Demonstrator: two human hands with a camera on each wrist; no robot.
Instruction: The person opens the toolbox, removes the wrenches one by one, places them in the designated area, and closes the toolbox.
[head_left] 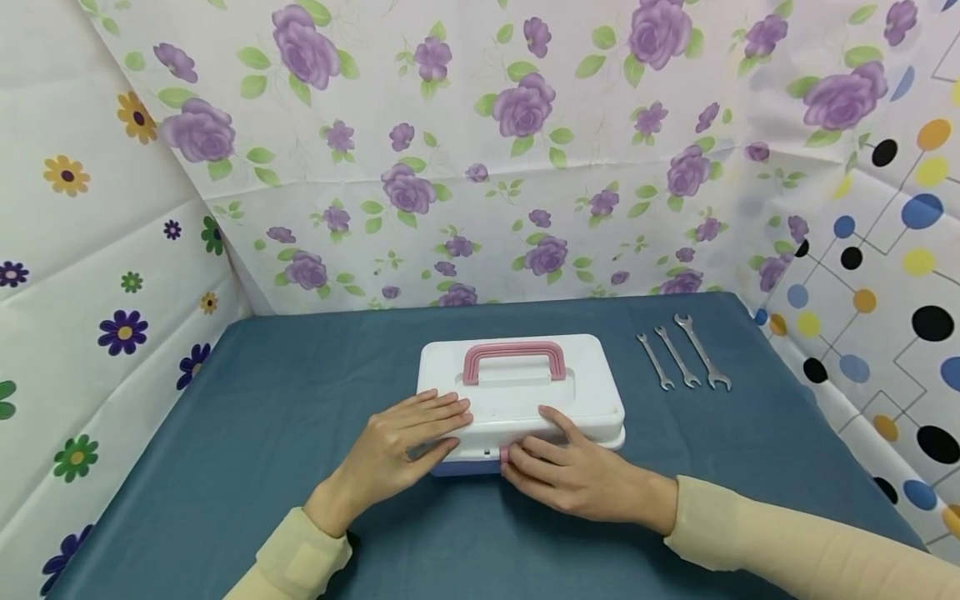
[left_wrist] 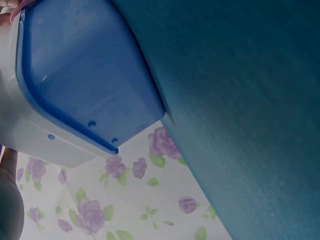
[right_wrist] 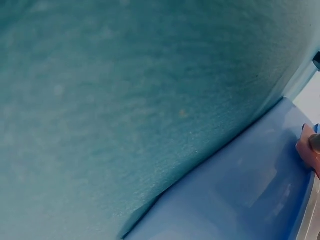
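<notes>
A white-lidded toolbox (head_left: 525, 407) with a blue base (left_wrist: 95, 65) stands on the cloth, its lid down. On top, its pink carrying handle (head_left: 513, 350) lies across the middle. My left hand (head_left: 408, 433) rests on the front left of the lid with fingers extended. At the front edge, my right hand (head_left: 566, 467) has its fingers curled at the pink latch (head_left: 505, 455), with the thumb laid on the lid. In the right wrist view a fingertip overlaps that latch (right_wrist: 306, 147) beside the blue wall. The inside of the box is hidden.
Three open-ended wrenches, a small one (head_left: 656, 362), a middle one (head_left: 678, 357) and a larger one (head_left: 702, 352), lie side by side right of the box. A blue-green cloth (head_left: 315, 375) covers the table. Patterned sheets (head_left: 450, 125) hang behind and at both sides.
</notes>
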